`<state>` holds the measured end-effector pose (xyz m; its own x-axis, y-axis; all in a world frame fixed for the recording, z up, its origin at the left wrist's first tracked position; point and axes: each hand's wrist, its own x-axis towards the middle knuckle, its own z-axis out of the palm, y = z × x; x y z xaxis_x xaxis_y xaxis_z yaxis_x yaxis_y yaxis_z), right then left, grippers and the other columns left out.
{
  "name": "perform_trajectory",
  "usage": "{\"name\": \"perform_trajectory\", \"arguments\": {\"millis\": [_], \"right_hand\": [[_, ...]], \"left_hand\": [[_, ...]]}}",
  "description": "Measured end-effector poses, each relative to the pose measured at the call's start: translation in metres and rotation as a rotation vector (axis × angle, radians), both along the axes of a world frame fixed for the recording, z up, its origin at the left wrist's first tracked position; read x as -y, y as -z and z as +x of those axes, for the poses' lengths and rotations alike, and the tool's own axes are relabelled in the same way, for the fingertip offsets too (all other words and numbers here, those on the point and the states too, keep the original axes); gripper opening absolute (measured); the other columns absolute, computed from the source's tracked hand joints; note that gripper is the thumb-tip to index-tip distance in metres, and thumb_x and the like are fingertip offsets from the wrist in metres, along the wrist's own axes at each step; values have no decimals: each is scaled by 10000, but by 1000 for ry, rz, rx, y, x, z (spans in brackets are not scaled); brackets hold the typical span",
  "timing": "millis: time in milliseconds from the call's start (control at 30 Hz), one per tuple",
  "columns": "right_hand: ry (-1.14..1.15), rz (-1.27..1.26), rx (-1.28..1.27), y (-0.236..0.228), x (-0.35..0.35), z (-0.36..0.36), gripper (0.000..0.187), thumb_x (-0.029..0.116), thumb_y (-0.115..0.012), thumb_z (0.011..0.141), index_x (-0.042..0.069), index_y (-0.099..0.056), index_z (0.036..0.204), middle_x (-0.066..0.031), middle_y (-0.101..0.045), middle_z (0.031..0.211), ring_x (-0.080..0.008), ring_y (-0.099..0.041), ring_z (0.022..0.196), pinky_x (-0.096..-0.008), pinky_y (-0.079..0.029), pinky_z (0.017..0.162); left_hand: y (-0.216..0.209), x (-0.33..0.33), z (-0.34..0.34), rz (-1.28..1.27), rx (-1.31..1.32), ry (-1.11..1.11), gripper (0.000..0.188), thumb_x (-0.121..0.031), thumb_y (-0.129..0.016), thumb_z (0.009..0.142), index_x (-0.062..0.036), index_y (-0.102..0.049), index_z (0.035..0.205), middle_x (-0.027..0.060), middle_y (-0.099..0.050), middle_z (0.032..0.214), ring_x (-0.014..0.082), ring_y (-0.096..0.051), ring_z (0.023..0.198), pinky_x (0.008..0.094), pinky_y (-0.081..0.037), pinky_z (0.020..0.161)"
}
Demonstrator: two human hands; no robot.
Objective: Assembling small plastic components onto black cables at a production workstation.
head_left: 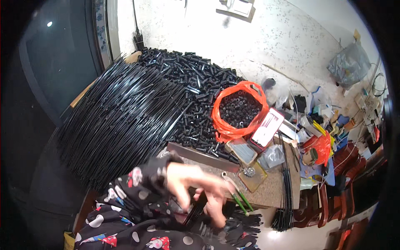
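Note:
My left hand (189,177) reaches rightward over my lap, smeared by motion. Its thumb stands apart from the other fingers, whose tips blur above my right hand. Curled fingers show on my right hand (215,208), partly covered by the left; what they grip, if anything, is hidden. Thin black rods (193,214) slant across my lap right beside the right hand. More black rods with thicker ends (248,221) lie at the right of my lap. On the table edge close by are green-handled pliers (238,196) and an amber-coloured tray (255,179) bearing a small silvery cluster.
A large heap of thin black rods (121,121) covers the left. Short black tubular parts (196,79) pile behind a metal bar (202,157). An orange bag (216,118) holds small black rings. A phone (267,128), clear box (241,151) and rod bundle (286,187) sit rightward, beside clutter.

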<state>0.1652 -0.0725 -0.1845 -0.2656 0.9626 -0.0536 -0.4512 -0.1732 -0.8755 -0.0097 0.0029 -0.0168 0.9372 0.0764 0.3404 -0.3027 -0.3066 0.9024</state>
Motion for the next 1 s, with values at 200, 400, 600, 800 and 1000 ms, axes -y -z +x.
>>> {"name": "perform_trajectory", "arguments": {"millis": [200, 400, 600, 800, 1000], "right_hand": [[252, -82, -64, 6, -9, -3, 190, 173, -446, 902, 3, -455, 987, -131, -586, 790, -234, -608, 642, -294, -494, 547], [161, -93, -70, 1, -14, -3, 168, 117, -384, 920, -15, -424, 1015, -138, -572, 851, -223, -607, 723, -296, -498, 630], [224, -118, -25, -1, -15, -1, 169, 134, -387, 921, -15, -432, 988, -124, -577, 816, -209, -611, 689, -301, -506, 613], [243, -40, 26, -4, -9, -10, 186, 163, -408, 916, -2, -443, 996, -130, -579, 789, -224, -611, 651, -290, -503, 554], [224, 18, 29, -6, 7, -21, 166, 153, -406, 918, 3, -425, 986, -130, -574, 795, -218, -607, 641, -288, -502, 557]], "left_hand": [[77, -183, -9, 592, -309, -1508, 450, -299, -650, 698, -16, -573, 1039, 163, -580, 1032, 323, -532, 977, 364, -407, 876], [89, -261, -1, 983, -1150, -1510, 272, -233, -572, 730, -74, -588, 950, 89, -589, 1007, 232, -463, 1049, 389, -366, 863], [43, -252, -10, 681, -816, -1616, 197, -175, -558, 764, -61, -573, 924, 170, -606, 879, 340, -584, 831, 399, -468, 711], [54, -171, -27, 657, -583, -1052, 227, -215, -596, 744, -59, -514, 887, 145, -591, 774, 317, -591, 725, 368, -460, 629], [85, -105, -8, 632, -1254, -1122, 262, -197, -623, 692, -39, -643, 900, 180, -624, 892, 305, -611, 859, 392, -491, 735]]}}
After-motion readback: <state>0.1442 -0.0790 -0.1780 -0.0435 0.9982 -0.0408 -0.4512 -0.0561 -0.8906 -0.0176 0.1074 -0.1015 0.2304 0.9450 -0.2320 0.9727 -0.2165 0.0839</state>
